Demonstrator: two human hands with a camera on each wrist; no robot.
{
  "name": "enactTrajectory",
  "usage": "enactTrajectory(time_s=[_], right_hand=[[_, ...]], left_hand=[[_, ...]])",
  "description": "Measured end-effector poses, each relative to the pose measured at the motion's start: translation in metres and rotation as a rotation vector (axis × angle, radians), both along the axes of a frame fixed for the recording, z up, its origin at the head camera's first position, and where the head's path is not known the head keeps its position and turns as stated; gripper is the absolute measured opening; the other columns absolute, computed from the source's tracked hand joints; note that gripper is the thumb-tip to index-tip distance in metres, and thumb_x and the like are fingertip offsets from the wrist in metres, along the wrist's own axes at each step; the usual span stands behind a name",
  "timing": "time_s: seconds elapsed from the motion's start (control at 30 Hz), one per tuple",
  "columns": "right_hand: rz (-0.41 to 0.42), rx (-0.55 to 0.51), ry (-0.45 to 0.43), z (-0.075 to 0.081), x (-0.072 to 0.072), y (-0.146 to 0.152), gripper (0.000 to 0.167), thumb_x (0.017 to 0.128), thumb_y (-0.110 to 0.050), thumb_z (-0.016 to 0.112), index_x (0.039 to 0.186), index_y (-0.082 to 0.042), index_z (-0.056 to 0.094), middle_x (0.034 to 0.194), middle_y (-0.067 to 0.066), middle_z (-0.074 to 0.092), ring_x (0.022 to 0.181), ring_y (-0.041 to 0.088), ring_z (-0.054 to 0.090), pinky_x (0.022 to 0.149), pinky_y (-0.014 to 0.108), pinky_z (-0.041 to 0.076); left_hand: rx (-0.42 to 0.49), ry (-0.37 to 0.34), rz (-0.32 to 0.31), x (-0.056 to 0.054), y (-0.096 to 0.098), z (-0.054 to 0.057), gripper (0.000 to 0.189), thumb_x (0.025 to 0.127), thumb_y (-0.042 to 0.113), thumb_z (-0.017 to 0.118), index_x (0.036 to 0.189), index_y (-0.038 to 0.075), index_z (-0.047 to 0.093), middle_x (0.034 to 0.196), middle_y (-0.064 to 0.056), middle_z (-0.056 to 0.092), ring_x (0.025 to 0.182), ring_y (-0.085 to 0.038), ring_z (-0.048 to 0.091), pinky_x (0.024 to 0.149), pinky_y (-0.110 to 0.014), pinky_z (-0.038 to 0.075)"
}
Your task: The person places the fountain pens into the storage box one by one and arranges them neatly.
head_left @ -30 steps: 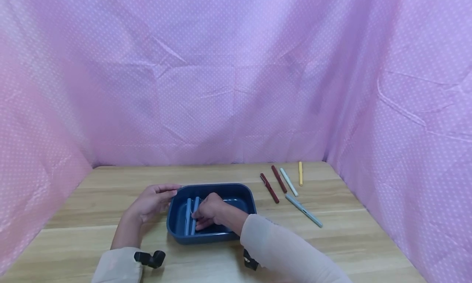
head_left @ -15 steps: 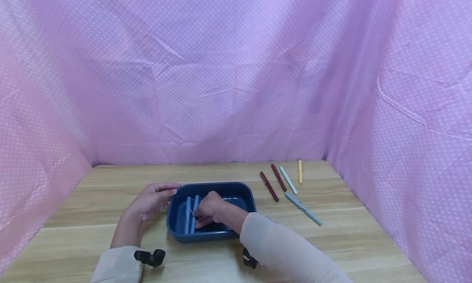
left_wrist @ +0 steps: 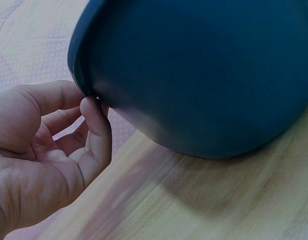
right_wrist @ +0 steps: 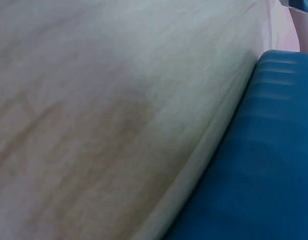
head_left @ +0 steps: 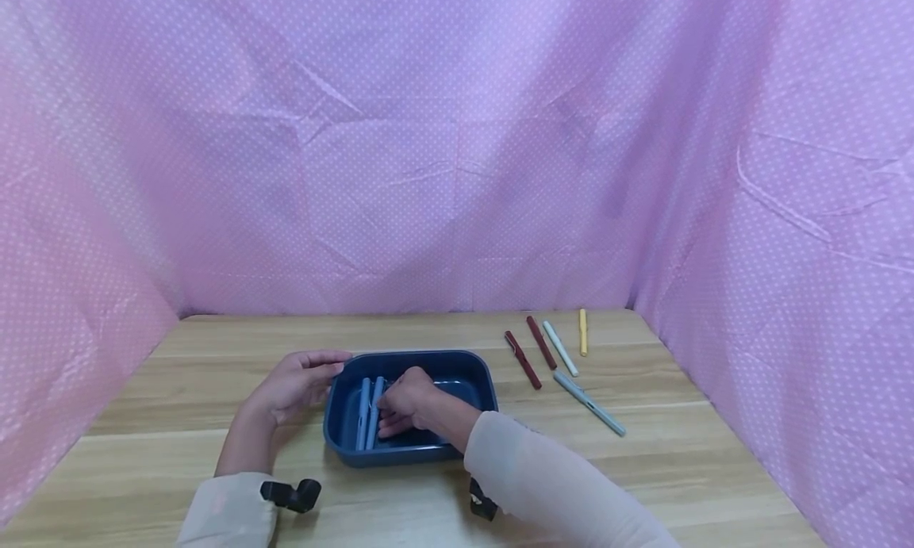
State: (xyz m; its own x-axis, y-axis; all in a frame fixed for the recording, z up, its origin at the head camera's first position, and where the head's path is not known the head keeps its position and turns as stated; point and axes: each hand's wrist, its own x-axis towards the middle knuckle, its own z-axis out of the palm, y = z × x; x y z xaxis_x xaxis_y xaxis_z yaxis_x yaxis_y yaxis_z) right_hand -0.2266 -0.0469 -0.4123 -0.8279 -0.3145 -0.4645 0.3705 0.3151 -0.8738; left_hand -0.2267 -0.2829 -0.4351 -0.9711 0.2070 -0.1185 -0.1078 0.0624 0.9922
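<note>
My left hand point(head_left: 296, 385) pinches the near-left rim of a dark blue rectangular box point(head_left: 421, 457), thumb and fingertips meeting at the edge in the left wrist view. Inside the box, towards its left end, two blue pens lie side by side: an outer pen point(head_left: 362, 415) and an inner pen point(head_left: 374, 415). My right hand point(head_left: 410, 405) reaches down into the box, fingertips right beside the inner pen, which shows along almost its whole length. In the right wrist view only the box's outer wall point(right_wrist: 254, 175) and the table show; the hand is out of sight.
To the right of the box several pens lie on the wooden table point(head_left: 685, 469): two dark red pens, one nearer point(head_left: 524, 360) and one farther point(head_left: 541, 342), a pale mint pen point(head_left: 560, 348), a yellow pen point(head_left: 583, 332) and a grey-blue pen point(head_left: 589, 403). Pink dotted cloth point(head_left: 457, 175) hangs behind.
The inner pen has shifted slightly left towards the outer one, and my right fingertips, which overlapped it, now sit at its right side. My left hand keeps its place on the rim.
</note>
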Motion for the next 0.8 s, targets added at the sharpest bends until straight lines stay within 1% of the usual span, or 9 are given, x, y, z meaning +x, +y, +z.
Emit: enactTrajectory(time_s=[0.17, 0.33, 0.5, 0.6, 0.8], right_hand=[[-0.032, 0.023, 0.005, 0.0005, -0.0030, -0.0010, 0.007, 0.095, -0.003, 0.071, 0.089, 0.001, 0.070, 0.084, 0.020, 0.072, 0.069, 0.027, 0.074, 0.067, 0.038, 0.062], [-0.061, 0.038, 0.024, 0.0022, -0.0054, -0.0031, 0.006, 0.092, 0.000, 0.073, 0.087, 0.002, 0.069, 0.082, 0.020, 0.072, 0.067, 0.027, 0.074, 0.065, 0.038, 0.062], [-0.062, 0.048, 0.018, 0.0027, -0.0056, -0.0031, 0.006, 0.091, 0.000, 0.074, 0.088, 0.002, 0.069, 0.083, 0.019, 0.072, 0.069, 0.028, 0.074, 0.066, 0.038, 0.062], [-0.058, 0.049, 0.016, 0.0033, -0.0058, -0.0012, 0.007, 0.092, -0.001, 0.074, 0.088, 0.002, 0.069, 0.084, 0.019, 0.072, 0.070, 0.028, 0.074, 0.067, 0.038, 0.062], [-0.030, 0.038, 0.038, 0.0084, -0.0084, 0.0008, 0.007, 0.093, -0.002, 0.073, 0.088, 0.002, 0.070, 0.084, 0.018, 0.071, 0.070, 0.028, 0.073, 0.066, 0.038, 0.062]], left_hand=[[-0.003, -0.002, -0.005, -0.0016, 0.0001, 0.0008, 0.043, 0.103, 0.018, 0.063, 0.139, -0.005, 0.058, 0.126, -0.009, 0.070, 0.104, -0.016, 0.067, 0.086, -0.031, 0.057], [0.001, -0.003, -0.006, -0.0035, 0.0005, 0.0007, 0.042, 0.103, 0.017, 0.063, 0.138, -0.005, 0.058, 0.122, -0.008, 0.071, 0.100, -0.016, 0.066, 0.085, -0.031, 0.057], [0.003, -0.010, -0.001, -0.0043, 0.0007, -0.0006, 0.040, 0.103, 0.014, 0.062, 0.137, -0.006, 0.059, 0.124, -0.011, 0.070, 0.100, -0.017, 0.067, 0.085, -0.031, 0.057], [-0.001, -0.007, -0.012, -0.0044, -0.0003, -0.0008, 0.040, 0.104, 0.014, 0.062, 0.139, -0.006, 0.057, 0.126, -0.012, 0.069, 0.101, -0.017, 0.067, 0.085, -0.031, 0.057], [0.002, -0.007, -0.016, -0.0061, -0.0025, 0.0000, 0.040, 0.104, 0.016, 0.062, 0.138, -0.005, 0.058, 0.121, -0.007, 0.071, 0.099, -0.017, 0.067, 0.085, -0.032, 0.057]])
